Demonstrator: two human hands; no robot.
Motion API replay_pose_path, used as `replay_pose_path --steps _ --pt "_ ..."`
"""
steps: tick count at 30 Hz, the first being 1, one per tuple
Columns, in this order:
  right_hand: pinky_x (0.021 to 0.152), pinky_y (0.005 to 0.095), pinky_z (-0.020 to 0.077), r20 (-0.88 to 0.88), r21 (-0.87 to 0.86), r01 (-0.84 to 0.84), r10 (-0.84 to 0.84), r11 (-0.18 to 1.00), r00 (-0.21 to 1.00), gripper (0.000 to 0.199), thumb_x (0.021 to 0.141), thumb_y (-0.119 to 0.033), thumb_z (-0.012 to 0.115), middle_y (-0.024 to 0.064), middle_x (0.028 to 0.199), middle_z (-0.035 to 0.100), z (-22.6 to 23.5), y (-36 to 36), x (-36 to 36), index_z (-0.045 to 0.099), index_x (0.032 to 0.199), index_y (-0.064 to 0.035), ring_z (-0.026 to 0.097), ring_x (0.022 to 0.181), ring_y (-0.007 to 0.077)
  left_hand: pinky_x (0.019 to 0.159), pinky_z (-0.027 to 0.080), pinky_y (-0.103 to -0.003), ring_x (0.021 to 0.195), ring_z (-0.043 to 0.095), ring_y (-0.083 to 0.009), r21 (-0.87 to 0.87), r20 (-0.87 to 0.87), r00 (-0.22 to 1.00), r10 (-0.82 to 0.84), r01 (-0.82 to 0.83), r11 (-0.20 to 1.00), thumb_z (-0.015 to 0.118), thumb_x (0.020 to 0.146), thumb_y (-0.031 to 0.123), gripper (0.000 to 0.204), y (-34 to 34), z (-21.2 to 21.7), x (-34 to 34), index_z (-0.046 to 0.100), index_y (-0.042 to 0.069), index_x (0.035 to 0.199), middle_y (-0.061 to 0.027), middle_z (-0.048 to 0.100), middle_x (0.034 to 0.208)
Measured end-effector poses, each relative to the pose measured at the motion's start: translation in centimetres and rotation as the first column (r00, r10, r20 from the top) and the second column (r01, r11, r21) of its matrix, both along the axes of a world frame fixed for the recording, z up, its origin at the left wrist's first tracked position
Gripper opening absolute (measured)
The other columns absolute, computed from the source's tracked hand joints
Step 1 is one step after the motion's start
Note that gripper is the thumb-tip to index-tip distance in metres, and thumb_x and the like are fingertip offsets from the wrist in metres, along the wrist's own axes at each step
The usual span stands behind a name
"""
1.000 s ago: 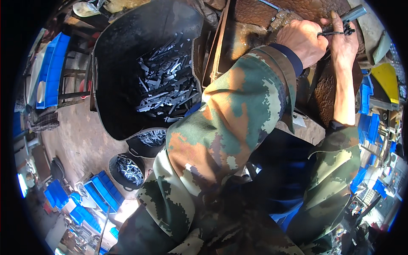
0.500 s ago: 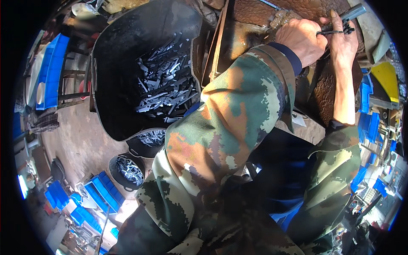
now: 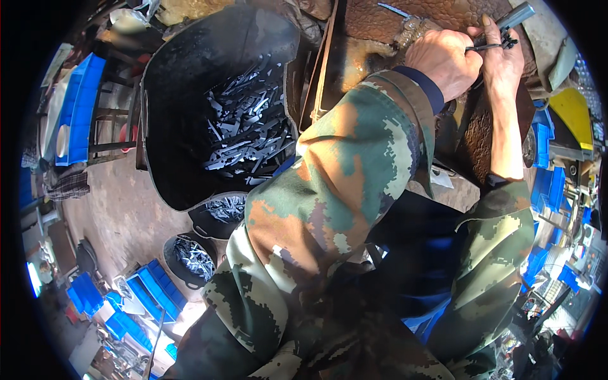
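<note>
Change: hardly any since the earlier frames; both hands have stayed at the top of the bench, the left hand (image 3: 444, 58) and right hand (image 3: 500, 56) in the same pose, the part barely shifted.
Left hand: curled into a loose fist, its fingertips pinching the near end of the part (image 3: 489, 45); camouflage sleeve runs down from it.
Right hand: fingers up and closed round the far end of the part, thumb pressed beside it; forearm bare below.
Part: thin dark metal piece, flat and narrow, held between the two hands just above the bench, touching the rod (image 3: 517, 12).
Rod: short grey steel bar, round, dull sheen, slanting off the top right of the bench.
Doing it well: by my judgement, keep the part square to the rod, grip close to the contact point so the thin metal does not flex, and keep fingertips clear of its edges.
Bench (image 3: 405, 19): brown, rusty, pitted surface, rough-looking.
Tub (image 3: 183, 126): big black container, matt walls, left of the bench.
Blanks (image 3: 244, 130): flat grey metal strips heaped loose in the tub, bright-edged, crossing at all angles.
Buckets (image 3: 190, 256): two small dark round ones below the tub, both holding more shiny metal pieces.
Crates (image 3: 145, 297): blue plastic, stacked on the floor at lower left.
</note>
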State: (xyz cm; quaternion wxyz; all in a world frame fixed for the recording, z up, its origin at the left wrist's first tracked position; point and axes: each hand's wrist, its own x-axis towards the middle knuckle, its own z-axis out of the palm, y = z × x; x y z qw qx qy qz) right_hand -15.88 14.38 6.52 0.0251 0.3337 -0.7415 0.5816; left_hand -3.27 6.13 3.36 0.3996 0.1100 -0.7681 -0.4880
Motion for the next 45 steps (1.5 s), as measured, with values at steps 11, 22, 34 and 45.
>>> replay_pose_path --steps 11,22,34,45 --pt "0.046 0.0264 0.047 0.161 0.085 0.125 -0.137 0.988 0.977 0.023 0.094 -0.024 0.067 0.0058 0.08 0.069 1.3 0.3 4.9 0.066 0.098 -0.0009 0.055 0.05 0.0091 0.07 0.054 -0.039 0.075 0.069 -0.0307 -0.225 -0.099 0.992 0.074 -0.094 0.97 0.056 0.091 0.028 0.027 -1.8 3.5 2.5 0.07 0.005 0.085 -0.0138 0.07 0.08" --pt "0.05 0.0206 0.0467 0.36 0.293 -0.293 0.179 0.91 0.916 0.028 0.086 -0.016 0.073 -0.0003 0.081 0.066 2.5 8.8 9.7 0.07 0.112 -0.0068 0.055 0.058 0.0054 0.066 0.049 -0.034 0.066 0.063 -0.0208 -0.097 0.127 0.989 -0.074 0.087 0.992 0.062 0.088 0.034 0.034 -3.3 5.4 4.7 0.073 0.003 0.098 -0.0129 0.067 0.071" --pt "0.09 0.037 0.0551 -0.18 0.781 -0.26 0.603 0.568 0.777 0.052 0.069 0.007 0.068 0.0137 0.119 0.067 0.0 13.7 13.8 0.064 0.119 -0.0052 0.065 0.108 0.0326 0.071 0.05 -0.037 0.071 0.066 -0.0266 -0.219 0.35 0.934 -0.071 0.155 0.963 0.062 0.091 0.029 0.03 -3.9 1.2 4.2 0.071 0.0 0.093 -0.0175 0.067 0.074" --pt "0.047 0.0263 0.0441 0.423 0.351 -0.048 -0.113 0.935 0.899 0.019 0.088 -0.023 0.073 0.0028 0.067 0.065 1.8 12.2 11.4 0.07 0.094 -0.0043 0.056 0.05 0.0093 0.078 0.05 -0.043 0.086 0.064 -0.0408 -0.215 0.714 0.681 -0.163 0.434 0.875 0.063 0.092 0.025 0.026 -6.6 -1.9 4.5 0.072 0.003 0.102 -0.0237 0.067 0.086"
